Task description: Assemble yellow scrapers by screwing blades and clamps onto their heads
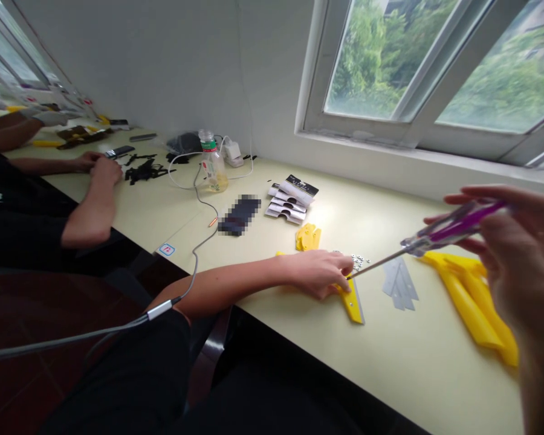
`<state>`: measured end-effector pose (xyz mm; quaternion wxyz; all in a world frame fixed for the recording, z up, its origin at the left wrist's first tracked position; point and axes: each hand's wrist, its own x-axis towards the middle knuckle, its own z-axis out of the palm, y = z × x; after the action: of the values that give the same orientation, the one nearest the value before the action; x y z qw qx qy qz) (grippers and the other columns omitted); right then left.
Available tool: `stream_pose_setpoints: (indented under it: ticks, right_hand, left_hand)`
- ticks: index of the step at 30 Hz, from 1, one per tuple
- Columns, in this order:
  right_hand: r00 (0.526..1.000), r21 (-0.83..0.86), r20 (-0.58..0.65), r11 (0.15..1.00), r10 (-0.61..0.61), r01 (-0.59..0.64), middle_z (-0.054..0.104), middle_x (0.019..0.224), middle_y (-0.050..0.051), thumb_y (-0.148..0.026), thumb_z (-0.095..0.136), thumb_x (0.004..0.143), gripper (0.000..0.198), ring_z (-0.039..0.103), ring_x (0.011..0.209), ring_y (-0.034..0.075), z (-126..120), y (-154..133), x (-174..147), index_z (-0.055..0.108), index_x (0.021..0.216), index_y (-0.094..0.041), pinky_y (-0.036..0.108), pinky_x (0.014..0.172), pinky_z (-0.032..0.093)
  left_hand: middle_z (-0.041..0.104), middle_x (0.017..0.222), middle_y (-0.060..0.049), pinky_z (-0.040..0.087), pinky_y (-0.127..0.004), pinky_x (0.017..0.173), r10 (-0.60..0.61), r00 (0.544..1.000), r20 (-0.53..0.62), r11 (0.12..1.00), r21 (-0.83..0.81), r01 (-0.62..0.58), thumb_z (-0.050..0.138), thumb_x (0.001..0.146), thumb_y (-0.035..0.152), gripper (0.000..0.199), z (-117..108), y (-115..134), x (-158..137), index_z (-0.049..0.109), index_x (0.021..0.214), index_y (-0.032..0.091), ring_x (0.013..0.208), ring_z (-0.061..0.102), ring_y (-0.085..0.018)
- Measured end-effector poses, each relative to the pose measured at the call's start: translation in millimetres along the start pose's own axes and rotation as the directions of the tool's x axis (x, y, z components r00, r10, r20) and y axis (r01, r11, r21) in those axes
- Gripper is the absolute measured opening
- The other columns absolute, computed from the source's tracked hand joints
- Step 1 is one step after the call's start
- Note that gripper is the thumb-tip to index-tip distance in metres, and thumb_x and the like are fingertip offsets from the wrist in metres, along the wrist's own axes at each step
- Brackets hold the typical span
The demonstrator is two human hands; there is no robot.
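Note:
My right hand (503,241) is closed around the clear and purple handle of a screwdriver (453,228). Its shaft slants down to the left, and the tip meets a yellow scraper (352,302) near my left fingertips. My left hand (320,272) presses that scraper against the table, with its fingers closed on it. A thin metal blade edge shows along the scraper's right side, and a screw sits in its lower part. Small screws (360,261) lie scattered just beyond my left hand. To the right are flat grey blades (399,285) in a fanned pile.
Yellow handles (469,296) lie at the right, small yellow plates (308,237) behind my left hand. Further back are printed cards (292,198), a blurred-out dark phone-like object (240,215) and a bottle (213,166). A cable (194,254) crosses my left arm. Co-workers' hands (100,166) work at the left.

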<state>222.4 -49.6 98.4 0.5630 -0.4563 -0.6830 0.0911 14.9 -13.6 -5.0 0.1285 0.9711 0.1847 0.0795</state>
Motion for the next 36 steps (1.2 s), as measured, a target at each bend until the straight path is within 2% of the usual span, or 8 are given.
stream_pose_setpoints:
  ticks: [3,9,13,19,22,27,32,36]
  right_hand:
    - [0.996,0.007,-0.093,1.000,-0.012,0.013,0.069,0.085,0.008,-0.031,0.080,0.071,0.039,0.070,0.074,0.025,4.7,-0.1,3.2,0.073,0.110,-0.032,0.042,0.061,0.059]
    - [0.994,0.206,-0.080,0.977,0.081,-0.063,0.072,0.091,0.007,-0.031,0.071,0.080,0.027,0.072,0.073,0.027,13.0,1.2,11.5,0.071,0.107,-0.037,0.049,0.067,0.060]
    - [0.984,0.028,-0.169,0.998,-0.052,0.057,0.071,0.078,0.005,-0.027,0.082,0.068,0.035,0.070,0.068,0.026,8.9,7.3,15.1,0.075,0.102,-0.034,0.046,0.067,0.061]
    - [0.997,0.123,0.060,0.991,0.050,-0.057,0.072,0.104,0.007,-0.036,0.068,0.082,0.030,0.071,0.082,0.024,0.1,6.7,16.1,0.071,0.112,-0.030,0.043,0.072,0.061]
    - [0.999,0.000,0.044,1.000,0.000,0.000,0.068,0.100,0.004,-0.034,0.075,0.076,0.031,0.069,0.089,0.021,-2.6,9.1,20.1,0.071,0.106,-0.029,0.039,0.076,0.061]
    - [0.974,0.118,0.225,0.993,-0.029,0.002,0.069,0.110,0.003,-0.031,0.061,0.089,0.033,0.070,0.089,0.019,-4.8,12.1,26.1,0.064,0.122,-0.031,0.040,0.082,0.061]
    - [0.988,0.028,0.152,1.000,-0.016,0.012,0.067,0.102,0.003,-0.034,0.070,0.082,0.028,0.067,0.096,0.022,-3.5,13.7,25.9,0.066,0.110,-0.031,0.039,0.078,0.062]
    - [0.963,0.173,0.268,0.985,-0.021,-0.026,0.066,0.116,0.004,-0.032,0.056,0.091,0.033,0.069,0.099,0.022,-3.8,13.0,23.6,0.059,0.124,-0.032,0.042,0.083,0.061]
  left_hand:
    - [0.053,0.126,-0.010,0.046,-0.034,0.093,-0.011,1.000,-0.004,0.998,-0.065,0.011,0.058,0.084,0.012,0.028,-0.4,-2.9,2.3,0.073,0.106,0.021,0.112,0.053,-0.023]
    - [0.054,0.120,-0.009,0.049,-0.032,0.091,-0.009,0.993,0.117,0.979,-0.203,0.033,0.058,0.082,0.011,0.029,-10.5,-9.0,12.0,0.073,0.107,0.016,0.099,0.059,-0.020]
    - [0.056,0.114,-0.008,0.049,-0.029,0.091,0.013,0.994,0.106,0.972,-0.236,0.012,0.061,0.079,0.010,0.026,-10.8,-12.1,16.2,0.074,0.102,0.015,0.097,0.059,-0.019]
    - [0.056,0.121,-0.009,0.050,-0.030,0.091,-0.045,0.999,-0.003,0.954,-0.295,0.042,0.061,0.085,0.015,0.020,0.4,-11.5,9.7,0.074,0.101,0.017,0.094,0.060,-0.017]
    - [0.057,0.122,-0.009,0.050,-0.030,0.092,-0.041,0.999,-0.021,0.946,-0.323,0.032,0.060,0.087,0.015,0.020,1.4,-12.3,8.1,0.075,0.100,0.019,0.096,0.062,-0.017]
    - [0.061,0.118,-0.009,0.049,-0.030,0.093,-0.043,0.999,0.012,0.929,-0.368,0.045,0.062,0.085,0.015,0.022,-2.8,-13.3,9.3,0.075,0.103,0.019,0.099,0.062,-0.017]
    - [0.060,0.122,-0.009,0.048,-0.032,0.094,-0.043,0.998,0.051,0.920,-0.387,0.060,0.065,0.084,0.016,0.022,-6.5,-14.6,10.3,0.076,0.102,0.020,0.102,0.061,-0.018]
    - [0.061,0.120,-0.008,0.050,-0.030,0.090,-0.040,0.997,0.070,0.924,-0.376,0.064,0.063,0.085,0.016,0.022,-8.1,-15.0,11.5,0.076,0.103,0.021,0.099,0.062,-0.018]
